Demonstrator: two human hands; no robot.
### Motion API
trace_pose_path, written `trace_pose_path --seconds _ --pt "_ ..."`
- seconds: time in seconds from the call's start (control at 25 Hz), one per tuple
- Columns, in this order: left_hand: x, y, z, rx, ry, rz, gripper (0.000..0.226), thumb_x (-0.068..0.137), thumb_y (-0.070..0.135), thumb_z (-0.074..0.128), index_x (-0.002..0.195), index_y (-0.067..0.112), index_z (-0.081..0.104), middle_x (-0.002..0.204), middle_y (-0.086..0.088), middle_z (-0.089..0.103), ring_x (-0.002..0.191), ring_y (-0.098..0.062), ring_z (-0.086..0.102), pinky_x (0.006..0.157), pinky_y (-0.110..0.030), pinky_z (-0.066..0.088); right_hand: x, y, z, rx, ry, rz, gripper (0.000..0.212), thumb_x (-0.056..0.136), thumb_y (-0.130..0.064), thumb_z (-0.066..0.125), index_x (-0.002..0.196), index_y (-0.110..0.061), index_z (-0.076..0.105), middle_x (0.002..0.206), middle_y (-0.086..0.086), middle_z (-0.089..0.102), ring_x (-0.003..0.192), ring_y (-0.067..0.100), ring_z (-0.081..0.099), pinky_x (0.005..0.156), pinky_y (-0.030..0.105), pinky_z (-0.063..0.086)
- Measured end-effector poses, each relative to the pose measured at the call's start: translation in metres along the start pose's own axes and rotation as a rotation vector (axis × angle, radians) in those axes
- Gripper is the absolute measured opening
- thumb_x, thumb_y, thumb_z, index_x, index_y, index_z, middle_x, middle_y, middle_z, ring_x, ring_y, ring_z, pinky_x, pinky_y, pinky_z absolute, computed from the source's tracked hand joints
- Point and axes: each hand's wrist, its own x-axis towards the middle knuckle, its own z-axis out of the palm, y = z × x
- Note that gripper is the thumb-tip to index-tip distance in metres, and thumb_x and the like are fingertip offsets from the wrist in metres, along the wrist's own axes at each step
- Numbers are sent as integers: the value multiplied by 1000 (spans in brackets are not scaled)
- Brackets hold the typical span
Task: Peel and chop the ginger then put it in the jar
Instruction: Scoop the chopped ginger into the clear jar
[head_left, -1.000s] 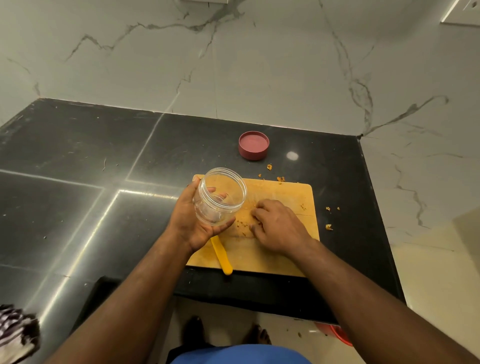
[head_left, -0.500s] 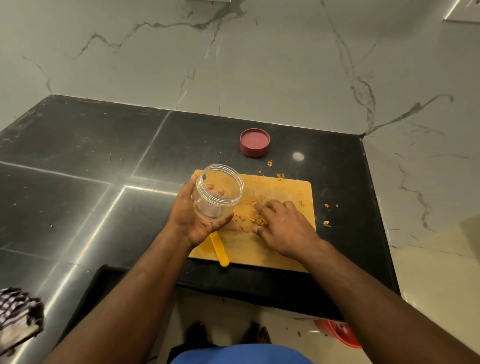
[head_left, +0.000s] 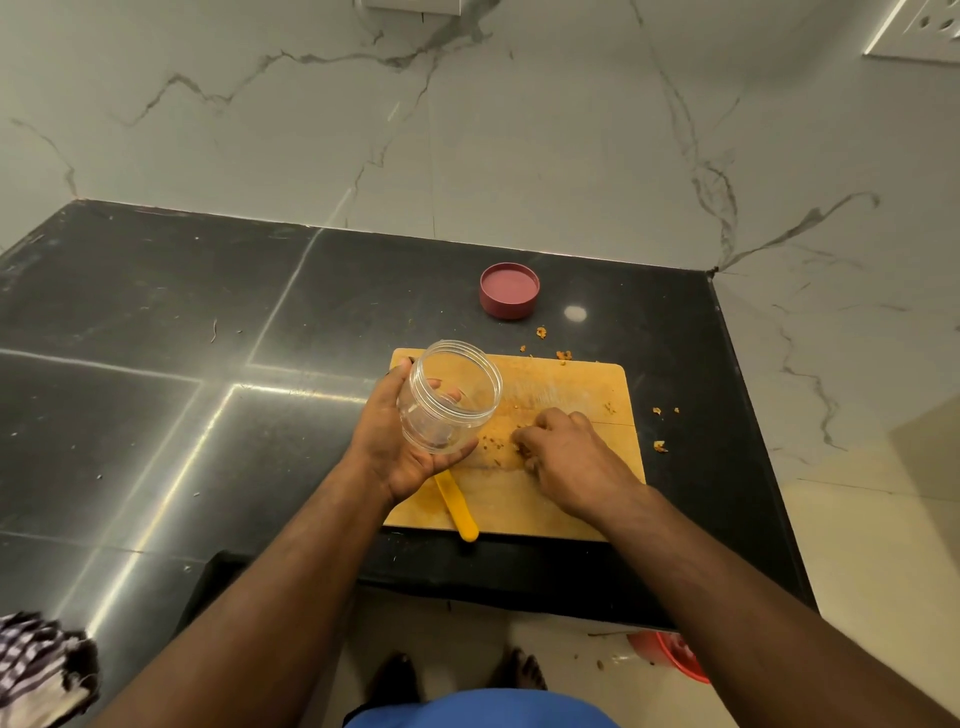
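My left hand (head_left: 397, 441) grips a clear plastic jar (head_left: 447, 400), tilted with its mouth up and to the right, over the left part of a wooden chopping board (head_left: 566, 384). My right hand (head_left: 566, 457) rests knuckles-up on the board's middle, its fingers curled over a small heap of chopped ginger (head_left: 519, 441). Loose ginger crumbs (head_left: 491, 444) lie between the two hands. A yellow knife handle (head_left: 457, 509) pokes out from under my left hand toward the board's front edge; the blade is hidden.
The jar's red lid (head_left: 509, 290) lies on the black countertop (head_left: 208, 364) behind the board. Ginger scraps (head_left: 660, 446) dot the counter to the board's right. The counter ends just right of them. A striped cloth (head_left: 36, 665) is at the lower left, a red bin (head_left: 675, 654) on the floor.
My right hand has drawn its fingers together over the ginger heap on the board. The jar in my left hand has stayed in about the same place.
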Motion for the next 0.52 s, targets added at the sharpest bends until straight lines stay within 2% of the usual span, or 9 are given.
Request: trace_pose_path --seconds 0.12,0.24,0.36,0.44,0.52 --pt "-1 2 -2 14 -19 -17 60 94 63 47 132 17 58 127 -14 66 115 -39 63 86 -56 55 6 -19 5 -31 33 -54 24 99 -23 52 120 -27 64 117 1 52 110 21 47 88 35 51" --pt "-3 3 -5 14 -32 -27 59 95 62 46 132 18 57 127 -15 66 114 -40 63 84 -55 57 13 -25 -1 10 29 5 27 98 -19 54 119 -27 68 116 0 58 105 19 55 87 33 53" --pt "-3 4 -8 5 -34 -28 58 95 62 47 131 18 58 125 -15 67 113 -40 64 85 -56 56 13 -22 -23 263 29 148 29 95 -17 62 121 -28 68 120 -8 62 107 13 58 87 26 51" --pt "-3 5 -8 4 -37 -28 57 95 61 47 131 18 59 124 -15 68 113 -40 64 85 -56 56 10 -18 -42 440 2 183 26 92 -17 67 116 -27 70 112 -13 62 96 8 62 81 26 55" --pt "-2 6 -8 9 -45 -34 57 95 61 47 131 18 59 123 -14 68 113 -39 64 86 -56 56 6 -18 -63 649 -7 194 24 89 -12 71 110 -24 73 104 -8 69 83 11 70 76 31 61"
